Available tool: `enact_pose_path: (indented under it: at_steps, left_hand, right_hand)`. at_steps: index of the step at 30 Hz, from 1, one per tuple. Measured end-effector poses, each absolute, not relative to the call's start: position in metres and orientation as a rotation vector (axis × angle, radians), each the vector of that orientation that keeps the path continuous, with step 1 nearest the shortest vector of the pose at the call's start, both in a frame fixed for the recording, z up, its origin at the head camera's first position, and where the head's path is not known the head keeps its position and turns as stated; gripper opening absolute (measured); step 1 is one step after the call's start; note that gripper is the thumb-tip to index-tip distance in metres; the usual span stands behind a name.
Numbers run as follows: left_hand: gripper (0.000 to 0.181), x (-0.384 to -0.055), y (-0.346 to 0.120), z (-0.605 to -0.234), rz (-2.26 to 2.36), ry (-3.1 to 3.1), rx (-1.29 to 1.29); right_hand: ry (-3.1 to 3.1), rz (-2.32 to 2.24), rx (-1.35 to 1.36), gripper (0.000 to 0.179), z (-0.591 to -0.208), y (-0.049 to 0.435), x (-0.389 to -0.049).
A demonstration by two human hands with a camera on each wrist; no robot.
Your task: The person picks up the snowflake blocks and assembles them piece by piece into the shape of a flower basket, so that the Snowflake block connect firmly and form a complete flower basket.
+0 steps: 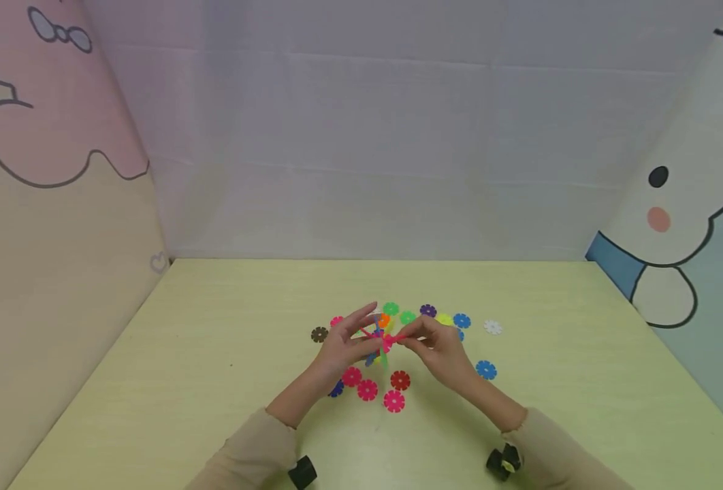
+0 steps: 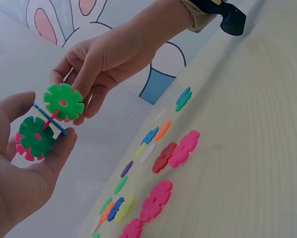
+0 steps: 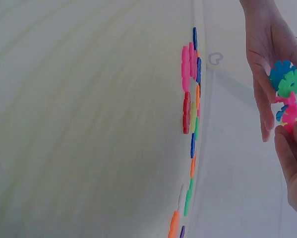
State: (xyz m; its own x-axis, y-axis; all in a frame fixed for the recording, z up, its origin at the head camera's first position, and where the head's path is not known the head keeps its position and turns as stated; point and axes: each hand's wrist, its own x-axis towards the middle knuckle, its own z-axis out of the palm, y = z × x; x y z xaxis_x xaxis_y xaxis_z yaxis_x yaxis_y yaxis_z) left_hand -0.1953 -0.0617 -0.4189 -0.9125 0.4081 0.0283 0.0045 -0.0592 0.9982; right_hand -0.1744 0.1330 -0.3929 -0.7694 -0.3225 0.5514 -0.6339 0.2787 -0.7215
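Observation:
Above the table, both hands hold a cluster of interlocked notched snowflake discs [image 1: 387, 342] in pink, green and blue. My left hand [image 1: 343, 346] grips it from the left, thumb and fingers on opposite sides. From the right, my right hand [image 1: 440, 350] pinches a pink disc [image 3: 293, 115] at the cluster's right side. In the left wrist view, one green disc [image 2: 64, 102] stands close to the right fingers, and a darker green disc [image 2: 35, 138] sits between the left thumb and fingers. A blue disc [image 2: 51, 119] shows edge-on between them.
Loose discs lie on the pale table [image 1: 214, 381] around and beneath the hands. Several pink discs [image 1: 367, 390] and a red disc [image 1: 400, 380] are nearest. A blue disc [image 1: 486, 369] and a white disc [image 1: 493, 327] lie to the right, a dark brown disc [image 1: 319, 334] to the left.

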Motion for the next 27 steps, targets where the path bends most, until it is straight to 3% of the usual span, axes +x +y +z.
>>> enact_pose_path:
  at_steps: [7, 16, 27]
  left_hand:
    - [0.052, -0.194, -0.064, -0.421, 1.928, 1.992, 0.532]
    - [0.054, -0.192, -0.079, -0.416, 1.902, 2.08, 0.481]
    - [0.05, -0.195, -0.084, -0.422, 1.93, 2.057, 0.504]
  right_hand:
    - [-2.562, 1.44, 0.926, 0.016, -0.411, 0.174, -0.188]
    - [-2.999, 1.017, 0.871, 0.03, -0.417, 0.26, -0.195]
    - [-3.038, 0.91, 0.759, 0.023, -0.431, 0.272, -0.194]
